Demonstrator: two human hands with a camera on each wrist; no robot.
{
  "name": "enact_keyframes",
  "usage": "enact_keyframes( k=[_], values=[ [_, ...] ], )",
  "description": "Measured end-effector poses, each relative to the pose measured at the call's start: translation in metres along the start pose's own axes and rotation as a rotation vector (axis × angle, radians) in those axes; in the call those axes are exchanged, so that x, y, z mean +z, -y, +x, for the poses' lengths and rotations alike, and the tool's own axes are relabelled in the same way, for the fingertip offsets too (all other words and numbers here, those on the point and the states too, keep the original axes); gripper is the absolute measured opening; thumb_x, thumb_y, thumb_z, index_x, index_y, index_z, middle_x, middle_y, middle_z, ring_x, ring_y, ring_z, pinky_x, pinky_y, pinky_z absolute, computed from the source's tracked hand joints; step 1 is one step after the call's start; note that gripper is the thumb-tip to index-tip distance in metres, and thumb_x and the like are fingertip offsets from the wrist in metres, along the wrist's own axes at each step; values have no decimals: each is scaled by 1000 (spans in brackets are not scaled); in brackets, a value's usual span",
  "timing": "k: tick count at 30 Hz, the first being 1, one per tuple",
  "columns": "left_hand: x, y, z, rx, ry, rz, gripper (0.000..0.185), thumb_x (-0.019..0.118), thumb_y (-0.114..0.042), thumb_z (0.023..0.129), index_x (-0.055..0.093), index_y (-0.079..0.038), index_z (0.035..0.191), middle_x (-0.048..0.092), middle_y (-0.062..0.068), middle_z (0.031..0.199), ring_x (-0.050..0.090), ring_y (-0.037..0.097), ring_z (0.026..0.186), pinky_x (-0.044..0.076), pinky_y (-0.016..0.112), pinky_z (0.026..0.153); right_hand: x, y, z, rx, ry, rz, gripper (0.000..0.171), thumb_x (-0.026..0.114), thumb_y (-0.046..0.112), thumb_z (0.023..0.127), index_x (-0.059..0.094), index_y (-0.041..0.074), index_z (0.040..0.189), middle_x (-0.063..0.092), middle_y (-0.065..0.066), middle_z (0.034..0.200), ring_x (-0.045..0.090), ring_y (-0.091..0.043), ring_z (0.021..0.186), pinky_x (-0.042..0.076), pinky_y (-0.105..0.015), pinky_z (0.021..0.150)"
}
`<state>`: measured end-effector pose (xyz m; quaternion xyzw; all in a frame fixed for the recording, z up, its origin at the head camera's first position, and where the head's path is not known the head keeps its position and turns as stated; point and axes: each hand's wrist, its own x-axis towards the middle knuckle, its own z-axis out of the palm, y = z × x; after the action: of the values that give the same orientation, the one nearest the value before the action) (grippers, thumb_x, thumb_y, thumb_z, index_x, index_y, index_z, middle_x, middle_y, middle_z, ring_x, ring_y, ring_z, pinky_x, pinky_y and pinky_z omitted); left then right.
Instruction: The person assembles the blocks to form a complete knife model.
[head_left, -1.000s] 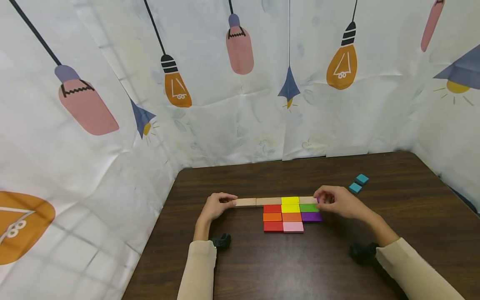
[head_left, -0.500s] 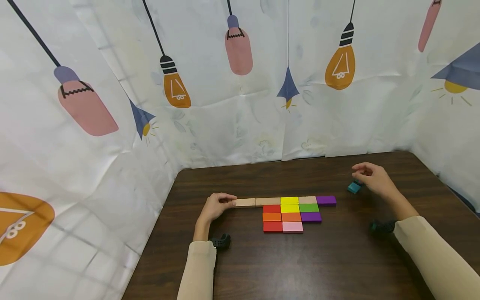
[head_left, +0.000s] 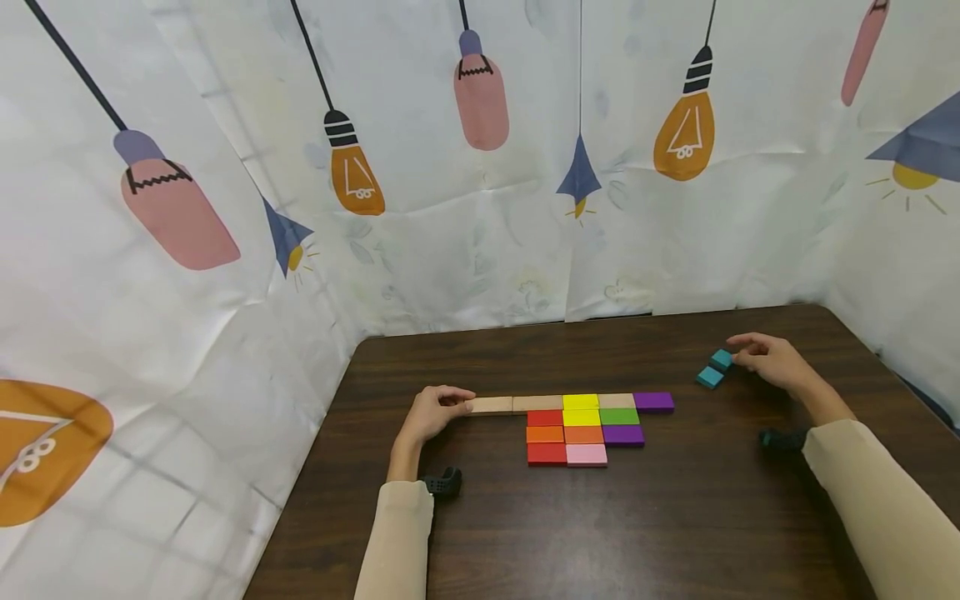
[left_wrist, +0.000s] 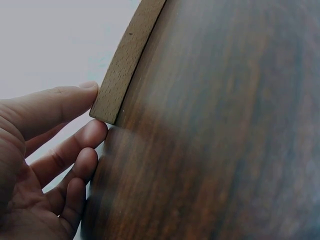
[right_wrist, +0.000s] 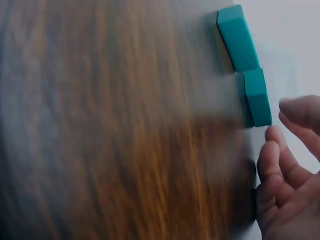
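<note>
A flat patch of coloured blocks [head_left: 583, 433] lies mid-table. Its far row runs from a plain wooden block [head_left: 489, 405] at the left to a purple block [head_left: 653, 402] at the right. My left hand [head_left: 463, 402] holds the wooden block's left end. In the left wrist view the thumb and index finger of that hand [left_wrist: 97, 112] pinch the corner of the wooden block [left_wrist: 120, 80]. Two teal blocks [head_left: 722, 359] [head_left: 709, 377] lie at the far right. My right hand [head_left: 742, 352] reaches the farther one; its fingers [right_wrist: 270, 150] are spread close beside that teal block [right_wrist: 257, 97] and grip nothing.
The dark wooden table [head_left: 645, 533] is walled by a white curtain [head_left: 480, 208] printed with lamps at the back and on both sides. Black wrist-camera mounts [head_left: 442, 482] [head_left: 780, 439] sit by each sleeve.
My right hand let go of the purple block at the right end of the far row and moved right to the teal blocks. My left hand stayed on the wooden block.
</note>
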<state>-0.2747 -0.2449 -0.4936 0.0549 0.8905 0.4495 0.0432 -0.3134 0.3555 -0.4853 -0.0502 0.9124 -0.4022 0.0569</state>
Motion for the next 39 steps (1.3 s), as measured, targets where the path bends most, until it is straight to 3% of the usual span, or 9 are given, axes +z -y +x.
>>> enact_keyframes(
  k=[5,10,19,27,39],
  values=[
    [0,2,0,-10,1,11,16,74,-31,85,75,-28,100,67,-2,94,58,17,78,49,31,68,0,-3,3,-7,34,-39,58,57,40,96,46,3,139,58,-16,107,54,-14,85,44,-31,74],
    [1,2,-1,-12,-3,13,16,74,-29,85,75,-28,101,69,-3,95,58,17,77,49,31,67,2,-6,7,5,44,-53,63,63,44,92,49,2,136,56,-11,104,49,-13,84,41,-29,72],
    [2,1,0,-20,-1,-6,16,74,-28,85,75,-28,101,68,-3,96,58,18,77,48,32,67,3,-4,7,25,44,-69,61,61,41,94,48,-1,136,53,-19,115,50,-30,99,43,-35,77],
    [2,1,0,-18,-4,-3,16,74,-27,85,75,-29,101,68,-3,96,57,18,76,48,31,66,4,-3,10,48,31,-81,59,62,40,93,49,-1,133,53,-16,111,49,-28,96,41,-33,74],
    [3,-1,1,-22,-7,-5,15,74,-26,85,76,-28,100,68,-2,97,58,18,76,48,32,66,4,-4,5,32,1,-80,55,56,37,98,46,2,139,52,-25,120,49,-40,107,44,-47,81]
  ],
)
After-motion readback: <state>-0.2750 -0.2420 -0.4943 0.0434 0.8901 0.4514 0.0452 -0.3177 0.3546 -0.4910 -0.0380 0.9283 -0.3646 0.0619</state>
